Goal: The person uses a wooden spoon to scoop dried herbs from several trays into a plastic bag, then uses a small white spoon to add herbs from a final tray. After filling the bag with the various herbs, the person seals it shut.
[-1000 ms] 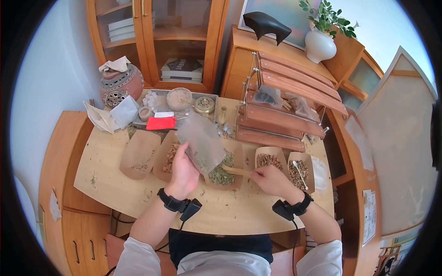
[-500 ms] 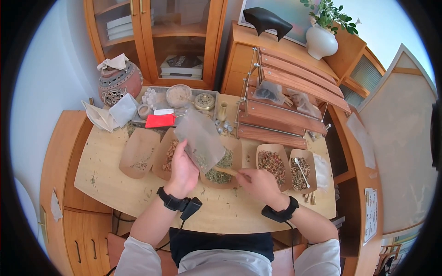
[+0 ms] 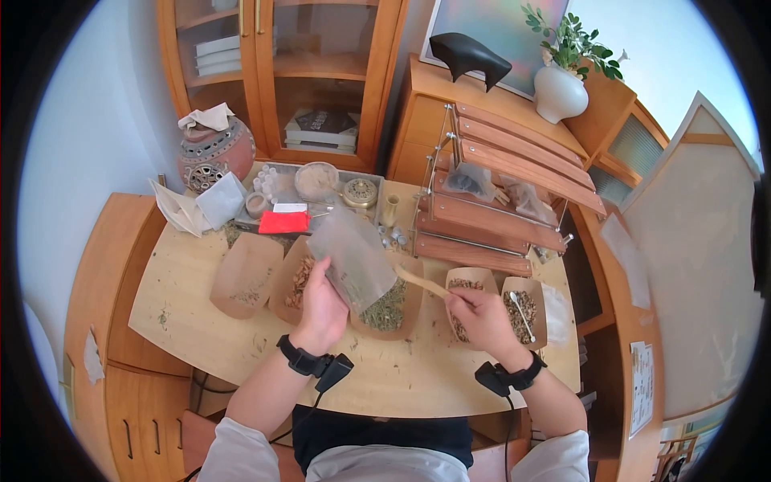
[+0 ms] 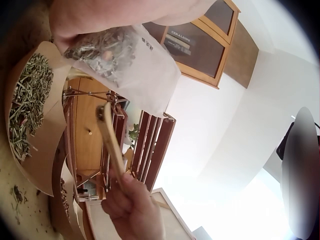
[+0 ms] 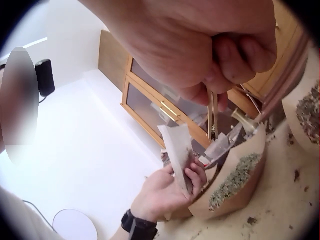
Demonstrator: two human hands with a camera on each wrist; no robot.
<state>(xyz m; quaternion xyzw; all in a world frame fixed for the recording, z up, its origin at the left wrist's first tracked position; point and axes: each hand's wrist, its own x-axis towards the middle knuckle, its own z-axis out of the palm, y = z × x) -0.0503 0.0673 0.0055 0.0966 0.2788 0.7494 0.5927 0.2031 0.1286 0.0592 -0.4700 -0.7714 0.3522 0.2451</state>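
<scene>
In the head view my left hand [image 3: 324, 309] grips a translucent bag [image 3: 353, 257], tilted over a paper tray [image 3: 410, 315] of dried green herbs [image 3: 385, 310]. Leafy bits show through the lower part of the bag in the left wrist view, close to the fingers. My right hand [image 3: 482, 318] pinches the handle of a slim wooden scoop [image 3: 424, 283], its far end just right of the bag and above the green herbs. Something dark sits at the scoop's tip [image 4: 102, 111] in the left wrist view.
Paper trays stand on both sides: one with reddish-brown pieces [image 3: 299, 285], a nearly bare one [image 3: 241, 269] at left, and two at right, one holding a white spoon [image 3: 520, 312]. Behind are a slatted wooden rack [image 3: 490, 205], a red packet [image 3: 283, 222] and a lidded brass burner [image 3: 359, 193].
The right hand first moved left with the scoop toward the bag over the green herbs, then drew back right, its tip now raised. The left hand still holds the bag nearly in place.
</scene>
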